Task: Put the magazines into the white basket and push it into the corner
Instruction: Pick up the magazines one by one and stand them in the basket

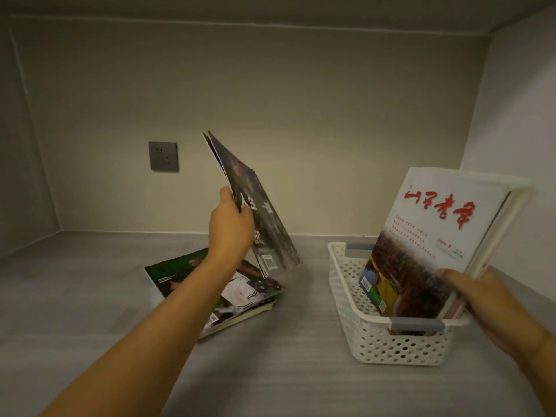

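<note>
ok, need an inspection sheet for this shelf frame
Surface: grey wood-grain shelf board.
Job's things: white perforated plastic basket at right; white red-titled magazine stands tilted in it, more behind; dark-covered magazine raised; green-covered magazine stack lies left.
Clutter: nothing seen.
Grips: left hand holds the dark-covered magazine; right hand holds the white red-titled magazine.
Cables: nothing seen.
Surroundings: grey wall socket on beige back wall.

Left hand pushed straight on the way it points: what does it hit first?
Likely the bare back wall; the left hand, gripping the dark magazine, aims between the wall socket and the white basket. Depth unclear.
</note>
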